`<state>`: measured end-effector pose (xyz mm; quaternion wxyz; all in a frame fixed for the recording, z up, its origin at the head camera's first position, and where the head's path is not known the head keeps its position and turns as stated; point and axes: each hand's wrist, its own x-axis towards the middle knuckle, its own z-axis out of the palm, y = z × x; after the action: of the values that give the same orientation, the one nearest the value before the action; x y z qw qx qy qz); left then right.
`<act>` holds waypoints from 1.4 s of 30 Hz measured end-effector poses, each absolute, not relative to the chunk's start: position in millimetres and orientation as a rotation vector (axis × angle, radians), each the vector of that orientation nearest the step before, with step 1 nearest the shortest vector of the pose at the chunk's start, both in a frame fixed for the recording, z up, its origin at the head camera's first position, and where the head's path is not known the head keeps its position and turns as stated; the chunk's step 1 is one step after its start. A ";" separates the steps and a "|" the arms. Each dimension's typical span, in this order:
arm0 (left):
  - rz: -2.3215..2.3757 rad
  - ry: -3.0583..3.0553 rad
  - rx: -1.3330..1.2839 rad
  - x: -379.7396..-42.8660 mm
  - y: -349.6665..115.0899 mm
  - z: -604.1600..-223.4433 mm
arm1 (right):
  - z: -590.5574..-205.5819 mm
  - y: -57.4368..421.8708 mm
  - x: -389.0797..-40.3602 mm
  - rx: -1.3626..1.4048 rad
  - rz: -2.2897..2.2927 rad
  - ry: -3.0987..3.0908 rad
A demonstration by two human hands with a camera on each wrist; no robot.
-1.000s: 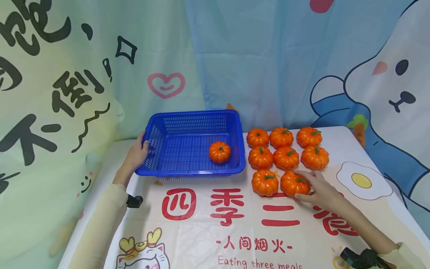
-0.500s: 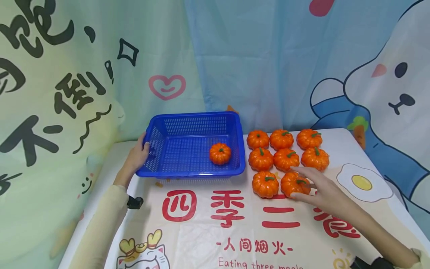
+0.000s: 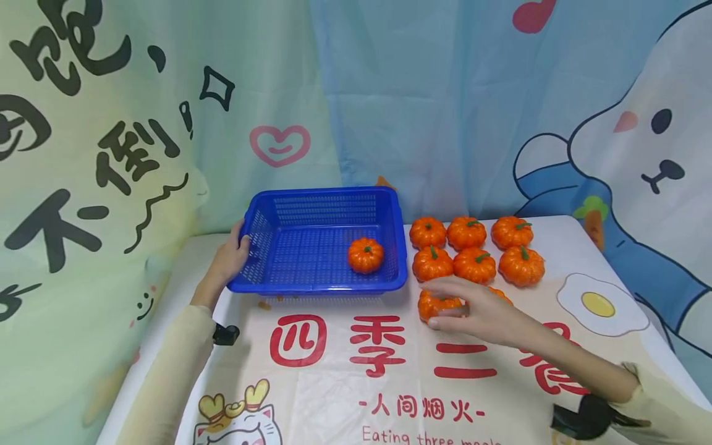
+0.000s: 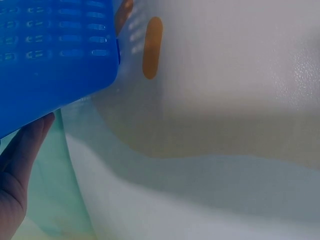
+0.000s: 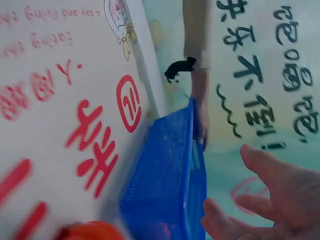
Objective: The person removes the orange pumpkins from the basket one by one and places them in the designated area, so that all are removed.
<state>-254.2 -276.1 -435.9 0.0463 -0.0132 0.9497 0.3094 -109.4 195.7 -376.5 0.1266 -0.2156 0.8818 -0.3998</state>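
Observation:
In the head view a blue plastic basket [image 3: 317,288] stands at the back of the table, with one small orange pumpkin [image 3: 365,256] inside on the right. My left hand [image 3: 229,258] grips its left end; the left wrist view shows the fingers [image 4: 36,135] against the underside of the rim. My right hand [image 3: 484,312] hovers over the front row, thumb and fingers spread around the right side of a pumpkin [image 3: 431,306] there. It partly hides that one and covers most of another pumpkin [image 3: 500,295]. Nothing is between the spread fingers in the right wrist view.
Two more rows of orange pumpkins [image 3: 475,266] with green stems sit behind, just right of the basket. The table cover [image 3: 334,395] carries red printed characters and a fried egg picture. A printed curtain [image 3: 389,111] hangs right behind the table.
My right hand has left the front-row pumpkin on the right and moved left to the one beside it. The left hand and basket keep their place.

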 end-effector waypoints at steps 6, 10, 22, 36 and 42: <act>0.948 2.893 -0.046 -255.0 -274.8 -436.7 | -376.3 131.3 -191.7 -0.640 -0.835 2.589; 0.965 2.880 -0.043 -255.4 -270.8 -440.6 | -386.7 98.4 -241.6 -0.644 -0.457 2.559; 1.000 2.870 -0.045 -255.9 -263.9 -439.4 | -407.7 74.6 -280.0 -0.707 -0.318 2.538; 0.997 2.896 -0.036 -253.1 -277.2 -435.5 | -406.6 69.8 -272.7 -0.701 -0.607 2.656; 0.988 2.897 -0.045 -252.2 -275.0 -437.4 | -382.5 92.7 -227.4 -0.764 -0.853 2.681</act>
<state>-252.2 -275.0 -437.4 0.0402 -0.0147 0.9456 0.3225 -227.4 92.7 -382.5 0.1131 -0.2603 0.9137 -0.2909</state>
